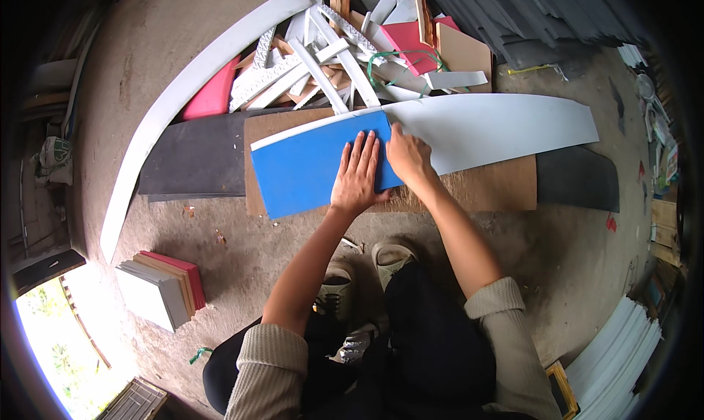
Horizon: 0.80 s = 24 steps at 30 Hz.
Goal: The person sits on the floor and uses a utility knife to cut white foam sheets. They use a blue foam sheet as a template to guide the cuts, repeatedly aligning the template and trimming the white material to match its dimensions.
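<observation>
A blue rectangular panel [293, 167] lies over a long white sheet [506, 127], whose pale edge shows along the panel's far side. My left hand [356, 178] presses flat on the panel near its right end, fingers stretched out. My right hand [411, 155] is closed at the panel's right edge, over the white sheet; whatever its fingers grip, if anything, is hidden. Beneath both is a brown board [499, 189], resting on dark grey sheets [194, 156] that stick out at either side.
Beyond the work lies a heap of white offcuts [315, 61] with pink pieces and green string. A long curved white strip [161, 112] arcs down the left. Stacked panels [161, 292] stand on the floor at left; white sheets [612, 358] lean at lower right.
</observation>
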Each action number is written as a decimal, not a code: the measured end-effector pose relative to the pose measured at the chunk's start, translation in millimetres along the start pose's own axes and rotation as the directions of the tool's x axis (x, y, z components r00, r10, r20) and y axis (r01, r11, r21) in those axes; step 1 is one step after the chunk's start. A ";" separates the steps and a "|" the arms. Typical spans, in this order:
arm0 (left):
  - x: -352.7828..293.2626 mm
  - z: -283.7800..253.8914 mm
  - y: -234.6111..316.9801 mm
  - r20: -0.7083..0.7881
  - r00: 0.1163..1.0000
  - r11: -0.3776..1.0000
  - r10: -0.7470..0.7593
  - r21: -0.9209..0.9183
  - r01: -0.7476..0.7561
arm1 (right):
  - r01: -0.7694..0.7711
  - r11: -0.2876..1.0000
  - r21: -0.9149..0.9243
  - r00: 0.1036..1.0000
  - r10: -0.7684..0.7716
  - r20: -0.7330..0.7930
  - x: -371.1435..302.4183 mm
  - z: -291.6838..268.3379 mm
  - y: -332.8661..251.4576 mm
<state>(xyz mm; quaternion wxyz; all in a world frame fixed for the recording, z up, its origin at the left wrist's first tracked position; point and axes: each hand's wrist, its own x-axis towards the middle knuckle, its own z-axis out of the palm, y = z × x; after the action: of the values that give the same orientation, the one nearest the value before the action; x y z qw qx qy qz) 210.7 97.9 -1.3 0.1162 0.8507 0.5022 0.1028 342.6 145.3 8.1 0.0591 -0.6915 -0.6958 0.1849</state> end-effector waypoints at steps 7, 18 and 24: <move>-2.9 2.6 -2.4 -0.036 0.999 0.998 0.001 0.061 0.001 | -0.006 0.997 -0.078 0.997 0.011 0.073 -103.9 4.5 16.0; -1.8 2.3 2.6 0.011 1.000 0.993 -0.004 0.119 0.002 | -0.074 0.995 -0.061 0.970 0.086 0.228 -142.2 11.8 29.8; -5.7 0.9 -3.0 0.024 0.999 0.998 -0.025 0.062 0.024 | 0.017 0.999 -0.042 0.991 -0.011 0.137 -122.5 -33.2 15.2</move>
<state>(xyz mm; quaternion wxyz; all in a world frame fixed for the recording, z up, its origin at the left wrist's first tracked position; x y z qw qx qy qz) 205.8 94.3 -3.4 0.0972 0.8489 0.5141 0.0753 372.5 30.2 54.9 -0.0023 -0.6735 -0.7068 0.2165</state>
